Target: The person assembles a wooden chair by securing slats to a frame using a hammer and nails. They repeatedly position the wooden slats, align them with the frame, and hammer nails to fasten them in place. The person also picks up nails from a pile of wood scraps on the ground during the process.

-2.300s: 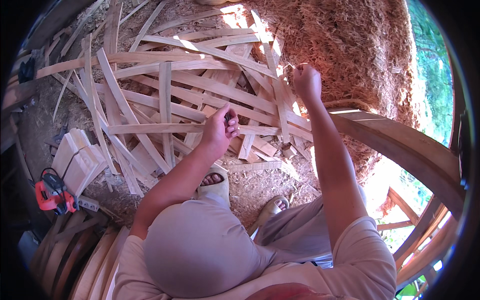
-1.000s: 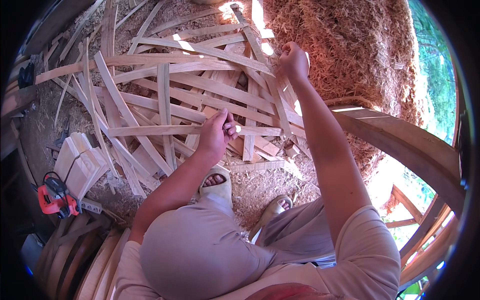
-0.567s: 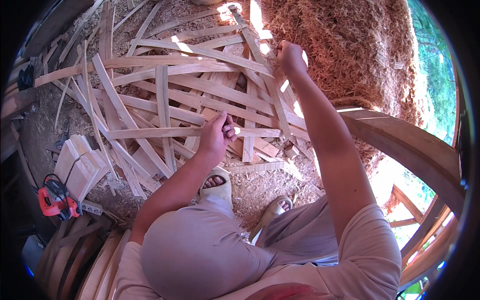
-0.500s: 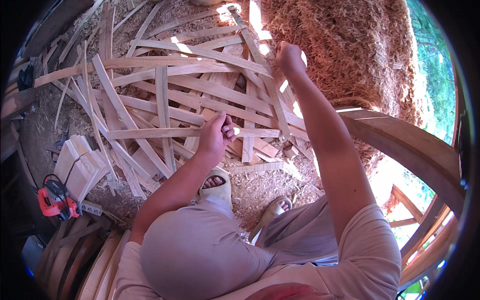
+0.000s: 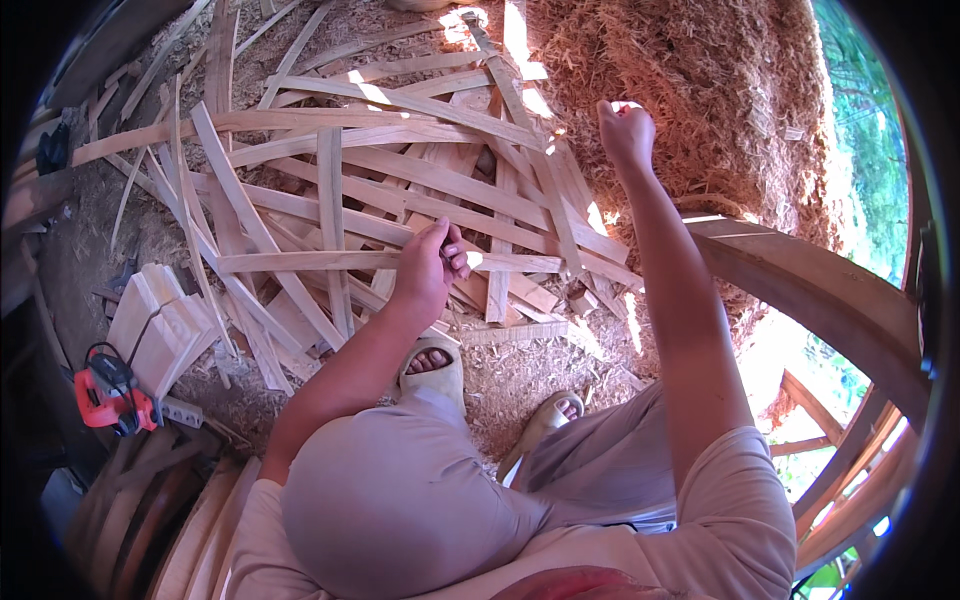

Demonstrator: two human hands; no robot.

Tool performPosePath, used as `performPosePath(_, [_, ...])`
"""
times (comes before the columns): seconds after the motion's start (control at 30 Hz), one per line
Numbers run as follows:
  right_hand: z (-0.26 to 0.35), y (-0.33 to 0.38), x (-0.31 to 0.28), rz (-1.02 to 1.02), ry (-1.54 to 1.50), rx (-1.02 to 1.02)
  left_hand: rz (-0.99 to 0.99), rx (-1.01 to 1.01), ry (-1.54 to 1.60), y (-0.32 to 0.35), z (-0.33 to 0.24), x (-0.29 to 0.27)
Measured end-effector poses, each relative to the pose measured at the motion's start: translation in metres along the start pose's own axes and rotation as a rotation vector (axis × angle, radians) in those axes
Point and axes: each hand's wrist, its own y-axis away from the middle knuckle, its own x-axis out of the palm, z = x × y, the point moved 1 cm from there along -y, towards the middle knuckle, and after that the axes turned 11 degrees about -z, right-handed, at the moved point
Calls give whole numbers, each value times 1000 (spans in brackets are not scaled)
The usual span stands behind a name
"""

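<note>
Head view, steeply downward over lap.

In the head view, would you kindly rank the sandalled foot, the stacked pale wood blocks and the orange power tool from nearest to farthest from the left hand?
From the left hand:
1. Sandalled foot, just below it.
2. Stacked pale wood blocks, off to the left.
3. Orange power tool, lower left, farthest.

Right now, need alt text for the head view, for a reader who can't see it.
Seen from above, a seated person holds the left hand pinched over a heap of crossed thin wooden strips and raises the closed right hand near a mound of wood shavings. An orange power tool lies on the ground to the left.
</note>
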Motion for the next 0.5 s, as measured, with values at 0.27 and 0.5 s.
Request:
performPosePath(0.27, [-34, 72, -79, 400, -636, 493, 61, 47, -141, 4, 5, 19])
performPosePath(0.5, [-1, 175, -90, 755, -888, 706, 273, -63, -360, 23, 14, 50])
